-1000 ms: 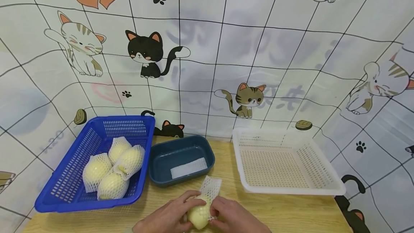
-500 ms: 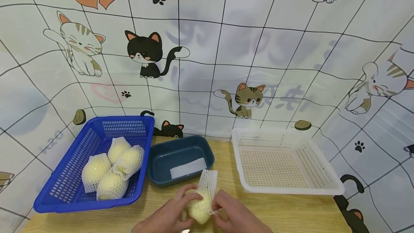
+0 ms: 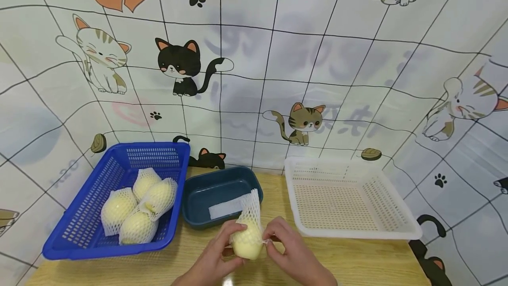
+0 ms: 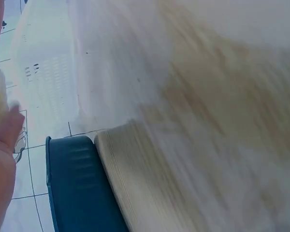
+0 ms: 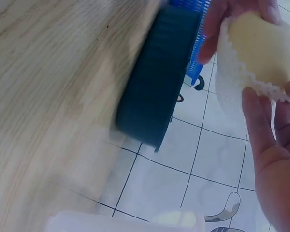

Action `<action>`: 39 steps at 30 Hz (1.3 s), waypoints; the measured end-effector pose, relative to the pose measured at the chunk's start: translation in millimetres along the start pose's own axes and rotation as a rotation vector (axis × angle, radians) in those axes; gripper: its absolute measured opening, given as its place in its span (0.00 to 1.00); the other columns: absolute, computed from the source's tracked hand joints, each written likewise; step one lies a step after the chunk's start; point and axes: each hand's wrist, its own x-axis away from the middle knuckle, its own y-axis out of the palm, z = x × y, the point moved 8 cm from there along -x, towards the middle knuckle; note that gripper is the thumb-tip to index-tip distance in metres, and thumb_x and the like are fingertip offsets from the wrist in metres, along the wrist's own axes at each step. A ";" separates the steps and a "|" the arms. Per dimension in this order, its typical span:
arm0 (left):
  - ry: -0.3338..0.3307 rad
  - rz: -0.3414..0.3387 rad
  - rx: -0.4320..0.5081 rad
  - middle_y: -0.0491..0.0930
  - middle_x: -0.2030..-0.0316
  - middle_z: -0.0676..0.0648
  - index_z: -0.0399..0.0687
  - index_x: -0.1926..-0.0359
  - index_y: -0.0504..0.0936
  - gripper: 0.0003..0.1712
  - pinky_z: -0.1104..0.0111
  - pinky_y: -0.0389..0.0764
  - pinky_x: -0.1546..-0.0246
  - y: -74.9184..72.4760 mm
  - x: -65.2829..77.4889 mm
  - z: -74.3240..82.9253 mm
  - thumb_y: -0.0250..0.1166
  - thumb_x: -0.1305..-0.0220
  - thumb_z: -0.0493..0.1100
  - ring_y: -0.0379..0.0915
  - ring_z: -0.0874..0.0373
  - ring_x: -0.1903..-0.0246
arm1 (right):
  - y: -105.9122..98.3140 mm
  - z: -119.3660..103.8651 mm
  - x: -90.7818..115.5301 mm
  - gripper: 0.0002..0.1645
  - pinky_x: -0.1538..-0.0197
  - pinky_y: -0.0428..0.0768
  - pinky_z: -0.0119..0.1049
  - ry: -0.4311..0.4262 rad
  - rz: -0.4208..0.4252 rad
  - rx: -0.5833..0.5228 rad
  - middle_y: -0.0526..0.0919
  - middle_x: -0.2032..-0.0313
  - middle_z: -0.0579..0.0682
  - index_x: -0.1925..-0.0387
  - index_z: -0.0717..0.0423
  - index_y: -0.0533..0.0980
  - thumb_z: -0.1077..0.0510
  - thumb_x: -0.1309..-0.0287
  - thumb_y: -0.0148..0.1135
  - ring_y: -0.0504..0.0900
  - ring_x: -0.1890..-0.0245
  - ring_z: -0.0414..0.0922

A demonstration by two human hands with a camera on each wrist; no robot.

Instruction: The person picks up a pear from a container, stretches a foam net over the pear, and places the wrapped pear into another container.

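Note:
In the head view my left hand (image 3: 216, 253) holds a pale yellow round fruit (image 3: 248, 250) from its left side, thumb below and fingers above. A white foam net sleeve (image 3: 251, 211) covers the fruit's upper part and stands up past it, while the lower end is bare. My right hand (image 3: 293, 250) pinches the sleeve's edge at the fruit's right side. From the right wrist view, the bare end of the fruit (image 5: 263, 46) faces the camera, with the net's scalloped edge drawn across it. Only part of my left hand (image 4: 2, 159) appears in the left wrist view.
A blue basket (image 3: 71, 228) on the left holds several net-wrapped fruits (image 3: 119, 208). Behind my hands, a dark teal tray (image 3: 198, 189) contains a flat white foam net (image 3: 224, 208). To the right stands a white basket (image 3: 359, 234) on the wooden table (image 3: 357, 264).
Both hands have moved up and away from the table's front edge with the fruit. The right hand has drawn the net's edge out to the right, and more of the fruit's lower end shows.

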 end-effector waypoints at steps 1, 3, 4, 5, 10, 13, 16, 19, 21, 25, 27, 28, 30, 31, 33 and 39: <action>-0.009 0.010 0.029 0.62 0.34 0.38 0.51 0.30 0.66 0.36 0.64 0.87 0.57 -0.1 -0.7 -0.2 0.69 0.34 0.30 0.77 0.57 0.48 | -0.9 -0.7 -0.7 0.19 0.55 0.84 0.31 -0.002 0.010 0.009 0.75 0.58 0.40 0.57 0.45 0.75 0.73 0.37 0.63 0.78 0.58 0.36; -0.030 0.051 0.045 0.60 0.33 0.36 0.52 0.30 0.66 0.36 0.65 0.87 0.58 -2.0 -1.9 -0.5 0.69 0.34 0.30 0.78 0.55 0.49 | -2.1 -3.8 -1.4 0.20 0.56 0.83 0.28 -0.028 0.033 0.025 0.75 0.59 0.40 0.57 0.46 0.76 0.74 0.38 0.63 0.78 0.59 0.36; -0.029 0.073 0.045 0.59 0.33 0.34 0.52 0.30 0.67 0.36 0.65 0.87 0.58 -3.3 -2.8 0.1 0.69 0.34 0.30 0.79 0.55 0.49 | -2.2 -6.0 -1.5 0.20 0.57 0.83 0.27 -0.050 0.041 0.031 0.76 0.59 0.41 0.57 0.47 0.76 0.75 0.40 0.64 0.78 0.60 0.36; -0.025 0.095 0.041 0.59 0.33 0.34 0.52 0.30 0.67 0.36 0.65 0.86 0.57 -4.6 -3.7 0.9 0.69 0.34 0.30 0.79 0.55 0.49 | -1.9 -9.1 -1.5 0.20 0.57 0.82 0.26 -0.086 0.050 0.045 0.76 0.59 0.42 0.57 0.48 0.77 0.75 0.41 0.65 0.78 0.61 0.36; 0.030 0.175 -0.061 0.61 0.33 0.34 0.51 0.31 0.69 0.37 0.63 0.87 0.57 -8.3 -7.8 6.7 0.72 0.37 0.30 0.75 0.57 0.44 | 5.2 -19.6 1.0 0.13 0.55 0.79 0.24 -0.209 0.013 0.062 0.77 0.56 0.43 0.53 0.51 0.78 0.68 0.35 0.66 0.77 0.60 0.37; 0.050 0.195 -0.126 0.62 0.32 0.36 0.52 0.31 0.70 0.39 0.63 0.87 0.59 -9.1 -9.2 9.5 0.73 0.39 0.29 0.71 0.59 0.41 | 4.4 -17.1 2.7 0.14 0.52 0.78 0.27 -0.186 0.005 0.010 0.78 0.53 0.44 0.48 0.50 0.79 0.64 0.33 0.67 0.77 0.56 0.39; 0.050 0.204 -0.138 0.62 0.32 0.37 0.53 0.31 0.70 0.40 0.62 0.87 0.60 -10.6 -9.7 11.4 0.74 0.41 0.28 0.71 0.59 0.41 | -3.1 -9.7 3.6 0.17 0.50 0.80 0.33 -0.083 0.070 -0.095 0.79 0.53 0.49 0.46 0.54 0.77 0.68 0.34 0.64 0.78 0.53 0.42; 0.049 0.192 -0.132 0.62 0.32 0.36 0.53 0.31 0.70 0.40 0.63 0.87 0.59 -10.6 -10.3 12.5 0.74 0.41 0.28 0.70 0.57 0.41 | -8.1 5.7 3.1 0.15 0.49 0.81 0.38 0.155 0.153 -0.267 0.78 0.52 0.55 0.44 0.60 0.74 0.70 0.29 0.55 0.79 0.51 0.44; 0.053 0.174 -0.142 0.62 0.31 0.36 0.54 0.31 0.70 0.40 0.65 0.86 0.57 -9.3 -10.7 13.0 0.74 0.41 0.28 0.70 0.56 0.40 | -5.5 16.7 2.8 0.16 0.48 0.83 0.40 0.345 0.180 -0.395 0.77 0.48 0.58 0.39 0.60 0.72 0.67 0.22 0.47 0.79 0.48 0.45; 0.085 0.142 -0.196 0.61 0.29 0.37 0.56 0.29 0.70 0.43 0.67 0.85 0.56 -6.5 -11.9 15.4 0.74 0.42 0.26 0.69 0.52 0.38 | 8.8 27.8 1.3 0.24 0.43 0.82 0.44 0.603 0.137 -0.587 0.69 0.35 0.61 0.27 0.55 0.64 0.56 0.17 0.42 0.76 0.40 0.48; 0.109 0.138 -0.237 0.61 0.28 0.37 0.56 0.29 0.70 0.44 0.67 0.85 0.55 -6.0 -12.2 18.0 0.74 0.43 0.25 0.70 0.49 0.38 | 15.6 28.5 0.5 0.28 0.42 0.81 0.43 0.657 0.102 -0.645 0.66 0.31 0.61 0.24 0.54 0.61 0.54 0.18 0.44 0.76 0.38 0.51; 0.120 0.142 -0.263 0.61 0.27 0.38 0.56 0.29 0.70 0.45 0.67 0.85 0.55 -6.2 -12.7 19.4 0.75 0.44 0.25 0.71 0.48 0.38 | 18.2 28.5 0.0 0.29 0.42 0.80 0.43 0.673 0.091 -0.669 0.64 0.30 0.62 0.23 0.55 0.59 0.54 0.19 0.46 0.75 0.37 0.52; 0.140 0.155 -0.309 0.62 0.27 0.39 0.56 0.28 0.70 0.48 0.67 0.86 0.56 -6.9 -13.8 22.4 0.76 0.47 0.24 0.72 0.46 0.38 | 22.0 28.7 -0.5 0.33 0.42 0.80 0.41 0.694 0.074 -0.696 0.62 0.28 0.63 0.22 0.56 0.57 0.53 0.21 0.50 0.76 0.36 0.54; 0.146 0.162 -0.330 0.62 0.27 0.39 0.56 0.28 0.69 0.50 0.67 0.86 0.56 -7.3 -14.2 23.5 0.77 0.48 0.24 0.73 0.45 0.38 | 23.5 28.7 -0.5 0.35 0.42 0.80 0.39 0.703 0.066 -0.702 0.61 0.27 0.64 0.21 0.56 0.56 0.53 0.22 0.52 0.76 0.36 0.55; 0.155 0.174 -0.355 0.63 0.26 0.39 0.55 0.27 0.67 0.53 0.67 0.86 0.58 -7.6 -14.8 25.4 0.78 0.51 0.23 0.74 0.44 0.38 | 25.8 28.9 0.3 0.39 0.43 0.80 0.36 0.721 0.052 -0.698 0.60 0.26 0.63 0.21 0.56 0.54 0.52 0.24 0.57 0.78 0.37 0.55; 0.087 0.152 -0.261 0.64 0.27 0.35 0.45 0.22 0.57 0.59 0.64 0.87 0.57 -7.4 -17.1 21.2 0.79 0.50 0.26 0.79 0.47 0.42 | 30.1 30.7 1.6 0.44 0.45 0.81 0.35 0.754 0.016 -0.699 0.63 0.29 0.65 0.21 0.57 0.53 0.51 0.28 0.62 0.81 0.42 0.53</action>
